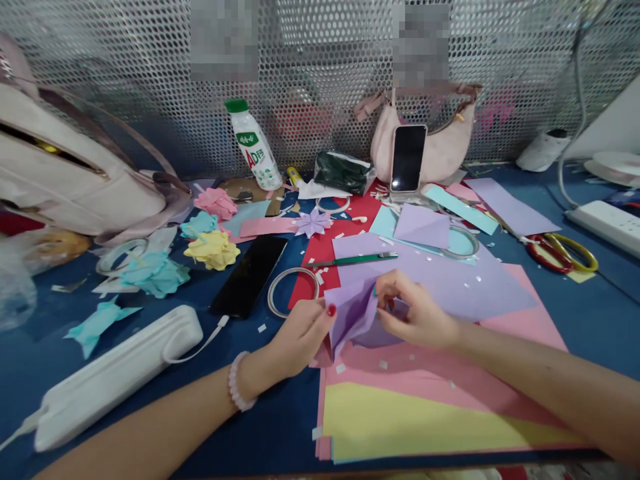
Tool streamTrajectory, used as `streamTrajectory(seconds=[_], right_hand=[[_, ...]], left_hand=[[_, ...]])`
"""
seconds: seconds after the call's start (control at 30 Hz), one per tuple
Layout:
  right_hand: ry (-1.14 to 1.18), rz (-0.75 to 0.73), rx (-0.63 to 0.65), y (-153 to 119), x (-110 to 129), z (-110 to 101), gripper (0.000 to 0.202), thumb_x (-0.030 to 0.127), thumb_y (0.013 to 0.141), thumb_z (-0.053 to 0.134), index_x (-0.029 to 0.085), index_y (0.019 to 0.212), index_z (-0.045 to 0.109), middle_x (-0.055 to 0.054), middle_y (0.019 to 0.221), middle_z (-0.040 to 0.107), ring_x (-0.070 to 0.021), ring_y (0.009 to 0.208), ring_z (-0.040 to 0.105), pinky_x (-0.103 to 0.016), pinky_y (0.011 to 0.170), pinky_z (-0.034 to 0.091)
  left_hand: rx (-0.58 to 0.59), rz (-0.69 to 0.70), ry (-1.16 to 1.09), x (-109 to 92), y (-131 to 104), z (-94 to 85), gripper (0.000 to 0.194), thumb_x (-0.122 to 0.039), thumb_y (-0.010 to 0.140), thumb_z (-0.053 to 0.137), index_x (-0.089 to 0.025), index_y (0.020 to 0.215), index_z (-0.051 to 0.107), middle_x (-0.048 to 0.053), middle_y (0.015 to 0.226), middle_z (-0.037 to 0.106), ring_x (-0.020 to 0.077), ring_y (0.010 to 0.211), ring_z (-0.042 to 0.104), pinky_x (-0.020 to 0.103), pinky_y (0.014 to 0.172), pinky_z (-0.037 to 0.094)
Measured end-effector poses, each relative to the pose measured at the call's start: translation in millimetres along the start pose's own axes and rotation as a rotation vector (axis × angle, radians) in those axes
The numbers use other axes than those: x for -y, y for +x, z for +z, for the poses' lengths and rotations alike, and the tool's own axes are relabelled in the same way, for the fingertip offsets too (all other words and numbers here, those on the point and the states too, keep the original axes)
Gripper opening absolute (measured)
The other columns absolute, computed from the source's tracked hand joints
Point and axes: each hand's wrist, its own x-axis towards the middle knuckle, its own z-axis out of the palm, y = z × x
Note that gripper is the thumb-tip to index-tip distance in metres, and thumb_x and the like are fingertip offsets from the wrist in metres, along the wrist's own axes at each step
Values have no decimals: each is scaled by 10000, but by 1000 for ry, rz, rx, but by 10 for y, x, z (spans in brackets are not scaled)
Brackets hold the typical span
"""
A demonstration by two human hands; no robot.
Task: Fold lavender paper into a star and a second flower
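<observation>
Between my hands is a folded piece of purple paper, its layers partly spread. My left hand, with a beaded bracelet on the wrist, pinches its left edge between thumb and fingers. On the opposite side, my right hand grips the upper right edge with thumb and forefinger. Below them lie stacked sheets of pink paper and yellow paper. A larger purple sheet spreads behind the right hand, and a green pen-like tool rests across it. A roll of tape lies near my left hand.
At left are a power strip, a black phone and folded paper flowers. Scissors lie at right. Along the back stand a bottle, a propped phone and a pink handbag. Paper scraps are scattered around.
</observation>
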Motion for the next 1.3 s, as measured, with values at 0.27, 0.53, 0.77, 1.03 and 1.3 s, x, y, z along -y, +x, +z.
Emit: streamTrajectory(seconds=[0.27, 0.53, 0.77, 1.03, 1.3], right_hand=[[-266, -123, 99, -73, -34, -165, 211, 110, 779, 522, 203, 968, 538, -13, 763, 599, -124, 641, 526, -235, 596, 430], [8, -51, 148, -99, 13, -246, 172, 331, 874, 636, 190, 912, 727, -64, 851, 627, -146, 764, 572, -252, 670, 476], [284, 238, -139, -40, 20, -201, 236, 409, 830, 667, 195, 730, 668, -69, 1042, 633, -198, 1003, 592, -332, 848, 472], [324, 206, 75, 13, 77, -233, 276, 410, 875, 600, 163, 773, 666, -30, 790, 618, -131, 734, 560, -264, 681, 471], [254, 355, 124, 22, -54, -327, 172, 276, 811, 620, 166, 890, 725, -47, 903, 727, -150, 772, 653, -262, 669, 529]], left_hand=[[-138, -156, -234, -18, 29, 8, 365, -384, 897, 410, -177, 597, 431, -32, 532, 403, 101, 505, 370, 204, 474, 346], [-155, -84, -237, -64, -10, 4, 396, -353, 906, 417, -200, 560, 299, -57, 488, 287, 81, 440, 272, 207, 413, 258], [53, -5, -152, -74, -19, 7, 274, -266, 837, 439, -163, 591, 505, -20, 515, 518, 93, 477, 451, 177, 475, 374], [77, 13, -125, -114, -24, 26, 206, -239, 807, 454, -152, 649, 554, -8, 547, 580, 92, 476, 483, 163, 455, 390], [78, -63, -136, -57, -22, 27, 223, -286, 838, 473, -152, 673, 539, -28, 496, 532, 91, 423, 454, 170, 401, 336]])
